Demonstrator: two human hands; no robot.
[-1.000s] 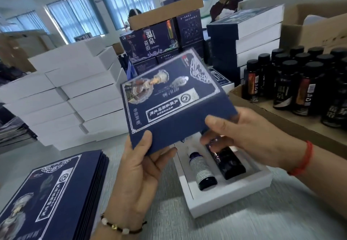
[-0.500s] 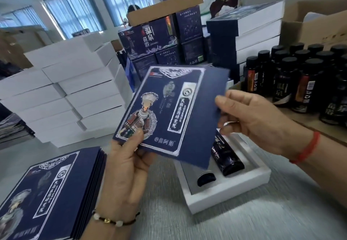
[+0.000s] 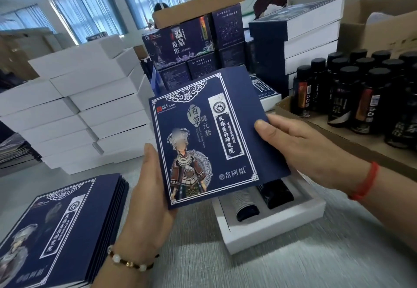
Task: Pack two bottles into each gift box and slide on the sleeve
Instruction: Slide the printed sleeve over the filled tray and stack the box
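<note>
Holding a dark blue printed sleeve (image 3: 209, 139) up in both hands, above an open white gift box (image 3: 270, 226) resting on the grey table (image 3: 293, 265). Left hand (image 3: 146, 199) gripping the sleeve's lower left edge, thumb laid flat along the front, other fingers hidden behind the card. Right hand (image 3: 300, 150) gripping the right edge, thumb pressed on the front, remaining fingers tucked behind and out of sight. Sleeve face turned toward the camera, printed with silver borders, Chinese lettering and a costumed figure, tilted slightly. Below it, two dark bottles (image 3: 264, 199) lying side by side in the box tray, tops covered by the sleeve. Lying at lower left, a stack of flat sleeves (image 3: 58, 231). Piled behind that, white boxes (image 3: 85, 107). Standing at right in a cardboard tray, upright black-capped bottles (image 3: 352, 98). Stacked at rear centre, blue printed cartons (image 3: 191, 46).
</note>
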